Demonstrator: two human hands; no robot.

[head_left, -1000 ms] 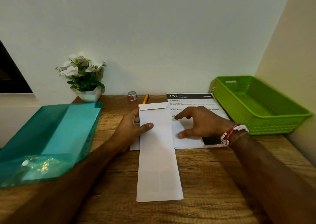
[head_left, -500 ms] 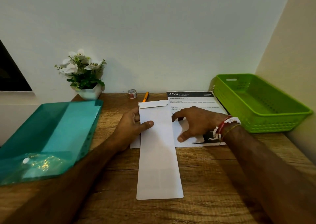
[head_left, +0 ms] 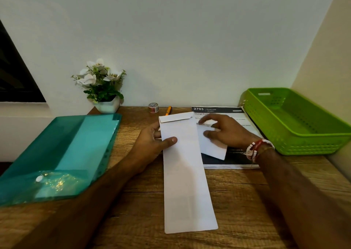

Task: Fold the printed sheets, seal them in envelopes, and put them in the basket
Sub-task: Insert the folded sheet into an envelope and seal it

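Note:
A long white envelope (head_left: 187, 182) lies lengthwise on the wooden desk, its flap at the far end. My left hand (head_left: 152, 144) grips its left edge near the top, thumb on the face. To its right lies a stack of printed sheets (head_left: 233, 161) headed "2703". My right hand (head_left: 226, 130) pinches the top sheet (head_left: 212, 148) and its near left corner is lifted and curled over, white back showing. A green plastic basket (head_left: 296, 134) stands at the right, with nothing visible inside.
A teal plastic folder (head_left: 62, 153) covers the left of the desk (head_left: 237, 201). At the back by the wall stand a potted white flower (head_left: 102, 89), a small tape roll (head_left: 153, 107) and an orange pen (head_left: 168, 110). A side wall closes off the right.
My right hand has slid left across the printed stack and pulled up the top sheet's near corner, which lay flat before. The left hand and envelope have stayed in place.

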